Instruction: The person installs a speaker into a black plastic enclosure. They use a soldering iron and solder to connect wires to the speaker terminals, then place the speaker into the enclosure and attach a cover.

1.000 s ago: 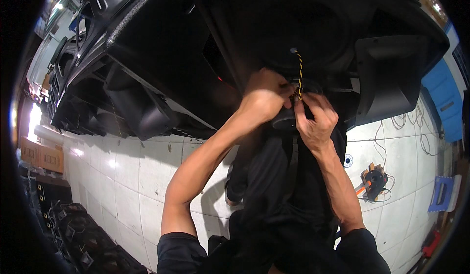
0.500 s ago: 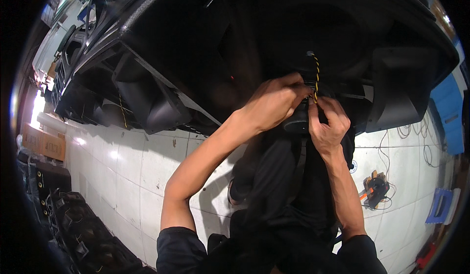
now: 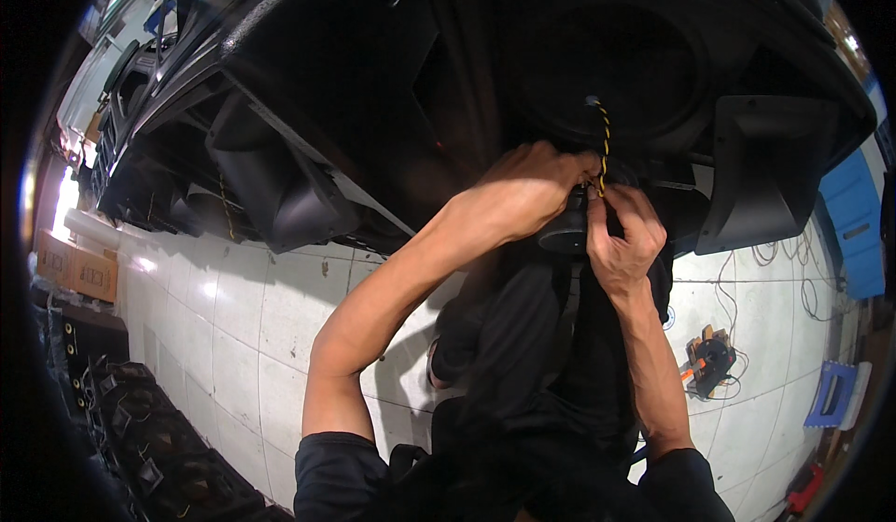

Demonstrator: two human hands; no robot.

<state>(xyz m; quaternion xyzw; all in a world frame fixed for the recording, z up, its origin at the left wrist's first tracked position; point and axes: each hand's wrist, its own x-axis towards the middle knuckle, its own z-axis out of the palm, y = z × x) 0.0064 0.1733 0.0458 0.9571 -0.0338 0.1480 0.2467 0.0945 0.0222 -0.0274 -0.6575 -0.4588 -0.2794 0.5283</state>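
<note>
A yellow-and-black twisted wire hangs from a small hole in the dark speaker cabinet in front of me. Its lower end runs between my two hands, just above a round black part. My right hand comes from below and pinches the wire end between thumb and fingers. From the left, my left hand meets it with fingers closed at the same spot. Whatever the left fingertips grip there is too small and covered to make out. To the right of my hands is a black horn-shaped part.
Another cabinet with a black horn stands to the left. Black speaker frames line the lower left, near cardboard boxes. A black tool with an orange part and loose cables lie on the tiled floor to the right.
My left hand has turned slightly and its fingers have shifted at the wire end. The right hand keeps its pinch almost unmoved. The view has shifted a little.
</note>
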